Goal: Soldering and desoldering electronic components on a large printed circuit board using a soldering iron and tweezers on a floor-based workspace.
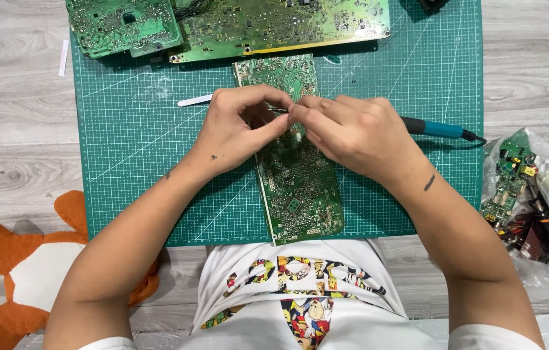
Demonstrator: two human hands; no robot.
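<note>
**benchguy:** ok what's going on in this shot? Where's the board?

**solderfan:** The long green circuit board lies flat on the green cutting mat, running away from the person, near edge just shy of the mat's front edge. Both hands meet over its middle. The left hand has its grip pinched together, thumb against fingertips, right over the board. The right hand is closed on a blue-handled soldering iron, with the handle and cord sticking out to the right. The tip is hidden between the fingers, so can't tell if it touches the board.

**benchguy:** anything else lying around?

**solderfan:** Two bigger green boards at the far edge of the mat, something thin and white just left of the left hand, a clear bag of parts off to the right on the grey wood worktop, and an orange-and-white plush toy bottom left.
</note>
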